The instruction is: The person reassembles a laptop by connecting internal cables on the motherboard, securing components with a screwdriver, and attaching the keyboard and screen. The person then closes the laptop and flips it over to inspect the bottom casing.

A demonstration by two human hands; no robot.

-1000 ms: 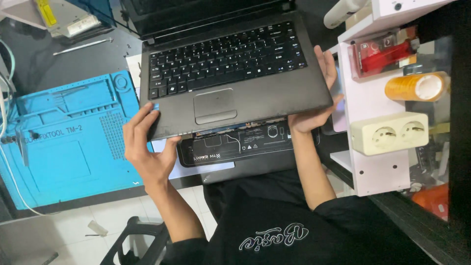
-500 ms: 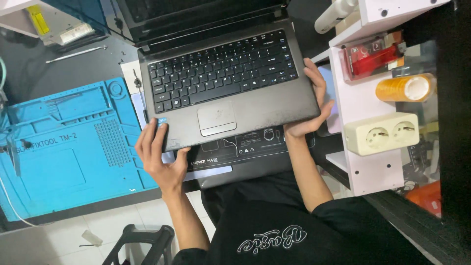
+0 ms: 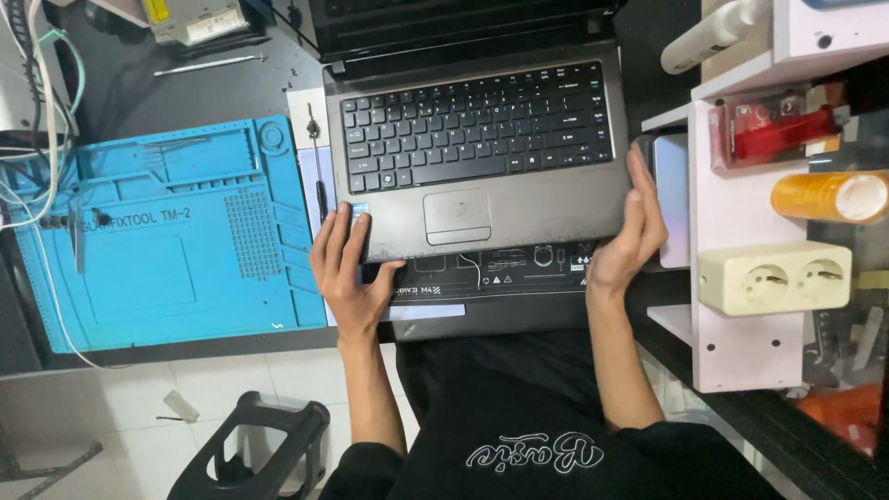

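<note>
left hand clamped on the laptop at its front-left corner, fingers on top of the palm rest, thumb tucked under the front edge

right hand gripping the front-right corner, fingers flat along the right side edge, palm against the front corner

laptop is grey, lid open, black keyboard and touchpad facing up, sitting at a slight skew; screen runs out of the top of view

under its front edge a black unit shows, with a white cable and printed symbols, sticking out toward the person; laptop lies on top of it

just left of the laptop: a thin black tool on a white sheet, lying lengthwise beside the keyboard

further left: blue mat with moulded compartments, white cables crossing its left edge, tweezers on it near that edge

behind the mat: a thin metal rod on the dark desk

right of the laptop: white shelf, touching or nearly touching the right hand, carrying a cream double socket, an orange roll and a red item in clear packaging

below: black stool on the white floor
</note>
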